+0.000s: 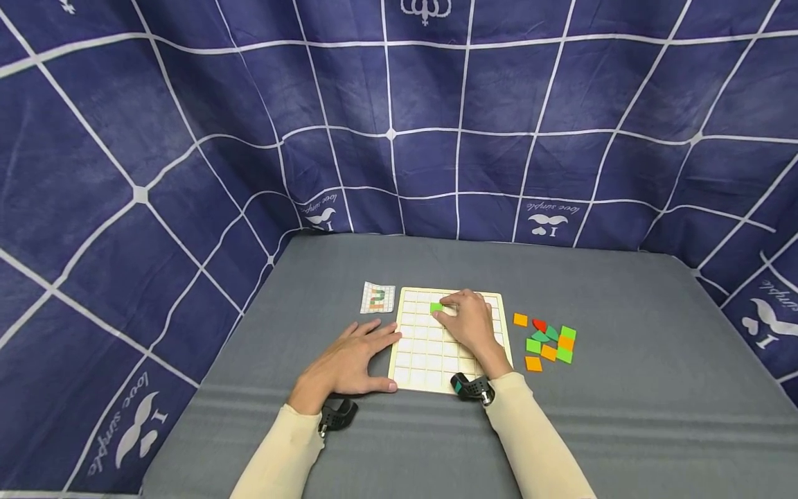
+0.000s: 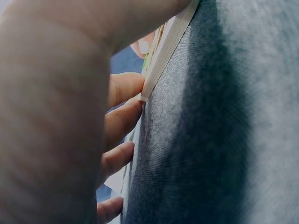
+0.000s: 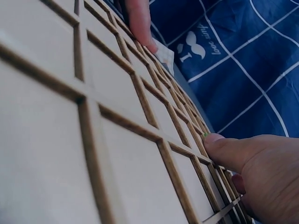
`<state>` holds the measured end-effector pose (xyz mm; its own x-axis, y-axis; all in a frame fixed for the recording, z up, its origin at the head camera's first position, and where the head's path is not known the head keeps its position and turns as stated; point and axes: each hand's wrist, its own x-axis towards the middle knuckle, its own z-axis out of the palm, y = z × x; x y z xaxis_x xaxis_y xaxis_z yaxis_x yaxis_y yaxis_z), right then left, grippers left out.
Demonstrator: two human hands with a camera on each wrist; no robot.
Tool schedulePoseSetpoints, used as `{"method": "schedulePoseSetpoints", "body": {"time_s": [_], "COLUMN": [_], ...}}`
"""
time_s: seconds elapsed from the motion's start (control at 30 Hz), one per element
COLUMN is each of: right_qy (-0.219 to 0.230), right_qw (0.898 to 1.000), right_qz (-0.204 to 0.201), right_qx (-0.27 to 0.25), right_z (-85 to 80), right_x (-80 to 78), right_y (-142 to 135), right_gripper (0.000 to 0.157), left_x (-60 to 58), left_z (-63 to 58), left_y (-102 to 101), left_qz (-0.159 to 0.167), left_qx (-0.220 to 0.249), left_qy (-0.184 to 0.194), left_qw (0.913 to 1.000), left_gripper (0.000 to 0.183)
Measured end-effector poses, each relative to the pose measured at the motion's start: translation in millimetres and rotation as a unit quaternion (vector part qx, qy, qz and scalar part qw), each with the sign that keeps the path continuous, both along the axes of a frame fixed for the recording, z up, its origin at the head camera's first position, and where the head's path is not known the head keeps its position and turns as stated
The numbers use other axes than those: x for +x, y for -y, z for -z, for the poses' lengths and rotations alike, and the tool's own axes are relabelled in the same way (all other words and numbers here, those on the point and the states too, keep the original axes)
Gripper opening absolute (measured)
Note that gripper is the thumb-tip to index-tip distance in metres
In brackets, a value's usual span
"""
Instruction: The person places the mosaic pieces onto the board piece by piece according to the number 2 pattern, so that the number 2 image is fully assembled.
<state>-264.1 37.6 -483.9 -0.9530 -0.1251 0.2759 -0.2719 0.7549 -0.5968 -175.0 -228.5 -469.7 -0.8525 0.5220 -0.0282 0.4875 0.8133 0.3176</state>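
Observation:
A pale wooden board (image 1: 419,360) with a raised grid lies on the grey table. My right hand (image 1: 470,322) is over its upper part, thumb and forefinger at a green square tile (image 1: 436,307), pinching it at the board's surface. Only a speck of green shows by the thumb in the right wrist view. Spread along the board's left edge, my left hand (image 1: 358,357) touches it with fingertips and thumb; the left wrist view shows fingers (image 2: 122,121) against the board's pale side (image 2: 168,46).
To the right of the board lie loose pieces: orange squares (image 1: 520,319), green squares (image 1: 568,333), a red piece (image 1: 539,324) and teal pieces (image 1: 552,333). A small pattern card (image 1: 377,298) lies beyond my left hand. A blue checked curtain (image 1: 424,159) borders the table (image 1: 312,277).

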Motion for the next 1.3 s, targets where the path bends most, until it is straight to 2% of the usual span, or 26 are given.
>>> {"method": "schedulePoseSetpoints", "body": {"time_s": [0.17, 0.4, 0.67, 1.0, 1.3], "right_qy": [0.011, 0.019, 0.019, -0.022, -0.054], "right_qw": [1.000, 0.999, 0.999, 0.999, 0.998], "right_qz": [-0.003, -0.015, -0.008, 0.000, 0.013], "right_qx": [0.000, -0.027, -0.037, -0.030, 0.001], "right_z": [-0.7, -4.5, -13.3, -32.7, -49.5], "right_x": [2.9, 6.4, 10.4, 19.6, 36.4], "right_y": [-6.3, -13.8, -20.8, -43.8, -71.3], "right_gripper": [0.031, 0.034, 0.035, 0.036, 0.037], "left_x": [0.3, 0.3, 1.5, 1.1, 0.8], "left_z": [1.6, 6.3, 9.4, 8.6, 3.2], "left_y": [-3.5, -4.2, 0.0, 2.7, 0.2], "left_qz": [0.005, 0.008, 0.004, 0.011, 0.007], "left_qx": [0.000, 0.009, 0.012, 0.022, 0.016], "left_qy": [0.003, -0.002, -0.015, -0.029, -0.017], "left_qw": [1.0000, 0.9999, 0.9998, 0.9993, 0.9997], "left_gripper": [0.094, 0.095, 0.096, 0.095, 0.095]}}
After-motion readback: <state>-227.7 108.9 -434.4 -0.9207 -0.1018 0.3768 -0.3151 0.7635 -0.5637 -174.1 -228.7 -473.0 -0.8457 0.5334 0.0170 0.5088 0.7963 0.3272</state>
